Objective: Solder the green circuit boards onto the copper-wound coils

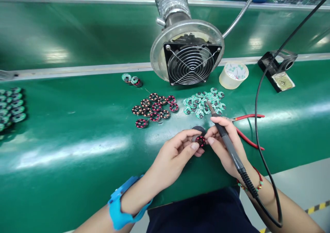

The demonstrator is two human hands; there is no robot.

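Pinching a small coil ring (200,140) between left hand (173,156) and right hand (223,144) fingertips — soldering iron (227,141) apparently tucked in the right — just before the fan (192,63).

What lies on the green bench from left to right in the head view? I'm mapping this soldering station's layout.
Green discs at the left edge → dark coil rings with red → pile of small green boards → tape roll → soldering iron stand.

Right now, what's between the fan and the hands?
Head view: two clusters on the green bench, copper-wound coils and small green boards. The soldering iron tip reaches over the boards.
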